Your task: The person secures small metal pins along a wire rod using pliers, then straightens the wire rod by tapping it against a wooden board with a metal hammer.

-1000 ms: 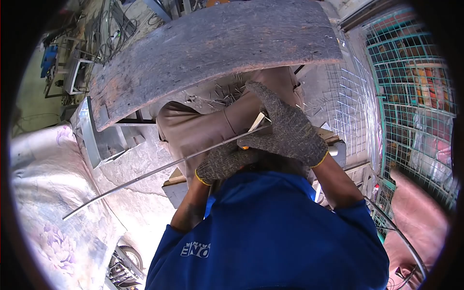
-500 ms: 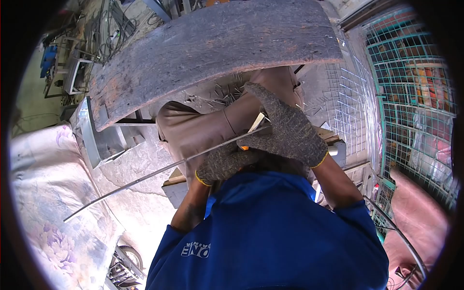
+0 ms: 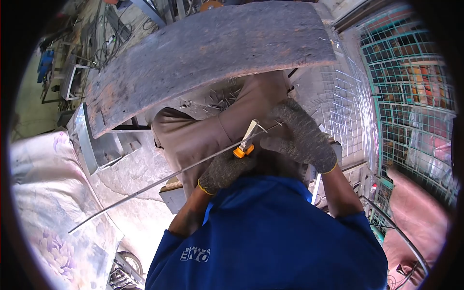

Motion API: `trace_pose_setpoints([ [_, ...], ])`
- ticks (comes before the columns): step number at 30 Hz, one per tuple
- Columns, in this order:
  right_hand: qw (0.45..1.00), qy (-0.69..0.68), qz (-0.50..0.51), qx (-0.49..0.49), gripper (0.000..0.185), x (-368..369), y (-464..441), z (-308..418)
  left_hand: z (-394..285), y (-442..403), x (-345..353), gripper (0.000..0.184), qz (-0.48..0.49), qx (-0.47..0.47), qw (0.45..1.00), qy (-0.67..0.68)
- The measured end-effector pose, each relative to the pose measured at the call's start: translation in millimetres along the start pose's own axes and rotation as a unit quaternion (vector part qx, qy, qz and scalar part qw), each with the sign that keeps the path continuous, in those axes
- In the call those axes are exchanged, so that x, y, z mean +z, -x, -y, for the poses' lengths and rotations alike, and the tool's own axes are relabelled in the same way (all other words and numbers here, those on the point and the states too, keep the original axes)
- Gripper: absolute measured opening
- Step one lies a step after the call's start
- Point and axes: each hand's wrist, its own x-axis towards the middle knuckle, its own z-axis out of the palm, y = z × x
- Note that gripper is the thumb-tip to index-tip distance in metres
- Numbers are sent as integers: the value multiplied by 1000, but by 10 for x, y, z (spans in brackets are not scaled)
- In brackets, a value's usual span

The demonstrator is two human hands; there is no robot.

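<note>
A long thin metal rod (image 3: pixel 159 182) slants from the lower left up to the middle, across my lap. My left hand (image 3: pixel 223 171), in a dark knitted glove with a yellow cuff, is closed around an orange-bodied tool (image 3: pixel 243 151) with a pale metal strip, and the rod runs over it there. I cannot tell whether the tool is a tape measure, nor whether those fingers also grip the rod. Just beyond the rod's upper end, my right hand (image 3: pixel 309 140), gloved the same way, has thumb and fingers apart and holds nothing visible. Its fingertips are slightly blurred.
A worn curved board (image 3: pixel 208 46) stands across the front, above my knees. Short metal pieces (image 3: pixel 223 99) lie scattered on the floor beneath it. Wire mesh (image 3: pixel 343 101) and a green grille (image 3: pixel 406 96) are at right. A flowered cloth (image 3: pixel 53 193) covers something at left.
My right hand has moved away from the rod's end, right and downward, and opened. More of the orange tool shows at my left hand. The rod has shifted slightly.
</note>
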Motion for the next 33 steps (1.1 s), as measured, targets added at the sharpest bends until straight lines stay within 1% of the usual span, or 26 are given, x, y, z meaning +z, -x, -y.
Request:
trace_pose_setpoints([
  [1, 1000, 1, -1, 0, 53, 42, 36, 0, 32, 6, 0, 42, -11, 6, 1000, -2],
  [3, 995, -85, -54, 21, 47, 147, 72, -5, 102, -23, -11, 42, -9, 26, 999, 22],
  [4, 995, -85, -56, 21, 47, 164, 70, 0, 120, -29, -14, 43, -6, 45, 998, 49],
  [5, 996, -65, -52, 26, 40, 154, 34, 50, 100, -13, -7, 43, -6, 46, 998, 48],
  [8, 997, -49, -38, 39, 33, -2, -76, 203, 94, 7, 22, 35, -2, 11, 1000, 20],
  [10, 997, -53, -25, 46, 33, -38, -90, 218, 252, -39, 28, 35, -33, 111, 992, -55],
  [11, 997, -56, -27, 52, 35, -35, -76, 196, 181, -49, 15, 35, -33, 110, 992, -55],
  [13, 996, -58, -27, 59, 38, -49, -70, 220, -30, -97, -40, 34, -83, 79, 954, -279],
  [14, 995, 18, 35, 87, 31, -81, -88, 276, 62, -143, -66, 34, -83, 79, 954, -278],
  [15, 984, 95, 96, 113, 30, -103, -105, 303, 222, -223, -103, 36, -120, 146, 960, -208],
  [16, 984, 95, 96, 113, 30, -103, -100, 284, 371, -280, -158, 39, -155, 210, 956, -137],
  [17, 990, 108, 56, 69, 30, -97, -86, 249, 370, -317, -287, 42, -113, 173, 969, -136],
  [18, 992, 120, 14, 24, 30, -91, -80, 228, 397, -317, -305, 42, -112, 172, 969, -136],
  [19, 993, 118, 14, 25, 30, -91, -93, 235, 422, -318, -322, 43, -99, 142, 985, -3],
  [20, 990, 139, -10, 2, 35, -101, -120, 257, 447, -320, -350, 44, -85, 109, 982, 130],
  [21, 986, 160, -34, -21, 40, -113, -148, 285, 495, -302, -445, 44, 40, 99, 930, 351],
  [22, 986, 159, -35, -21, 40, -124, -178, 320, 545, -256, -480, 44, 40, 99, 931, 349],
  [23, 994, 89, 40, 48, 50, -138, -210, 356, 505, -190, -478, 43, 27, 94, 960, 262],
  [24, 986, 18, 114, 117, 60, -144, -229, 372, 472, -154, -471, 42, 14, 89, 981, 172],
  [25, 986, 19, 115, 118, 60, -81, -225, 330, 455, -150, -462, 42, 13, 88, 981, 173],
  [27, 958, -214, 101, 160, 72, 119, -197, 203, 457, -129, -430, 45, 61, 108, 991, 58],
  [28, 958, -214, 104, 159, 72, 146, -208, 189, 533, -123, -443, 45, 59, 107, 991, 59],
  [30, 981, -174, 48, 69, 107, 188, -239, 190, 741, -129, -497, 39, 107, 143, 981, -76],
  [31, 981, -174, 49, 68, 107, 161, -259, 231, 805, -156, -504, 39, 106, 143, 981, -76],
  [32, 989, -120, 59, 70, 108, 97, -283, 294, 821, -197, -498, 38, 235, 96, 932, 258],
  [33, 993, -66, 69, 72, 110, 62, -293, 328, 852, -228, -494, 38, 334, 37, 759, 557],
])
